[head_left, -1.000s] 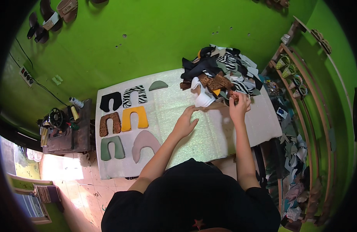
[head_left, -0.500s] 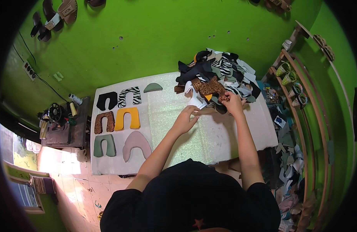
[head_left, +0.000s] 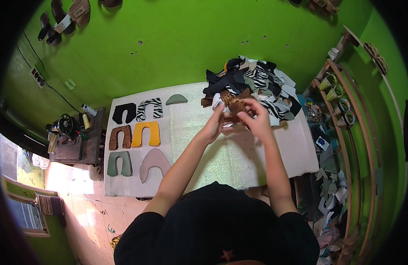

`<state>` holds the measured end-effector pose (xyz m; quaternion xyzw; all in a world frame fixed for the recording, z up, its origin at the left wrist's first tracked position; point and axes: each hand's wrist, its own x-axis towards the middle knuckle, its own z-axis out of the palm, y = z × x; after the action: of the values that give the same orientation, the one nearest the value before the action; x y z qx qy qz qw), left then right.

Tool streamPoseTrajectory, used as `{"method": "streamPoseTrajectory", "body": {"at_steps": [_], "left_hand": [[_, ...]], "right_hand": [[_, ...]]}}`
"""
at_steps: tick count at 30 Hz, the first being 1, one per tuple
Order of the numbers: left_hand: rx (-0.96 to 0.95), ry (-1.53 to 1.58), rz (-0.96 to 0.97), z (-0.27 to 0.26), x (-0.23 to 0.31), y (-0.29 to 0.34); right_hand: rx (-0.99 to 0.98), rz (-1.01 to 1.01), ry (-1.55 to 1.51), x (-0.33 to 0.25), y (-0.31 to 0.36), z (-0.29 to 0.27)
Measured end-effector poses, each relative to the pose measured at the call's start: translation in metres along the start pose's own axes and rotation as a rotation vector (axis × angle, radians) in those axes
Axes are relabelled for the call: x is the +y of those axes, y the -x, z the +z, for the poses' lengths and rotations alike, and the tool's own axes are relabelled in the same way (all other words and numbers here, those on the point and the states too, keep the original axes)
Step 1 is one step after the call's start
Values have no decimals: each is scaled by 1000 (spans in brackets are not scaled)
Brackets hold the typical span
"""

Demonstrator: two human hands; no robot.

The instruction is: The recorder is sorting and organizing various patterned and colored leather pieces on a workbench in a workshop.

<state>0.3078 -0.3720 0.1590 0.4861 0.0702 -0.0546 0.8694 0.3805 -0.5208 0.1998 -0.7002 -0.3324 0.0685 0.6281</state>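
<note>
Both my hands are raised in front of a heap of fabric pieces (head_left: 265,81) in black, white, zebra, green and leopard. Between them is a leopard-print piece (head_left: 236,105), bent or folded. My right hand (head_left: 258,121) pinches its right side with thumb and fingers. At its left side, the fingers of my left hand (head_left: 213,124) close on its edge; part of the piece is hidden by the hands. Left on the table lie U-shaped pieces: black (head_left: 117,113), zebra (head_left: 144,105), leopard (head_left: 116,136), yellow (head_left: 146,128), green (head_left: 113,162), pink (head_left: 154,160). A green half-round piece (head_left: 177,99) lies beside them.
A white-covered table (head_left: 186,145) stands against the green wall. At far left is a sewing machine (head_left: 67,126) with thread spools (head_left: 86,121). On the right, a wooden rack (head_left: 341,92) holds sandals (head_left: 334,92) above piled scraps (head_left: 330,183).
My right hand has lifted the leopard-print piece off the heap and drawn it slightly left and nearer. My left hand has moved up and right to meet it.
</note>
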Motion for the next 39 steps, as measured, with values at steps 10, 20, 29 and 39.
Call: {"method": "streamPoseTrajectory", "body": {"at_steps": [10,20,29,39], "left_hand": [[209,-39,139,-8,18,9],[311,-355,216,-24,5,6],[458,-326,270,-37,12,7],[439,-268,282,-49,5,2]], "right_hand": [[-86,-18,307,17,24,34],[-236,-127,459,17,12,35],[-70,-85,608,79,-63,5],[-185,-58,1041,92,-72,10]]}}
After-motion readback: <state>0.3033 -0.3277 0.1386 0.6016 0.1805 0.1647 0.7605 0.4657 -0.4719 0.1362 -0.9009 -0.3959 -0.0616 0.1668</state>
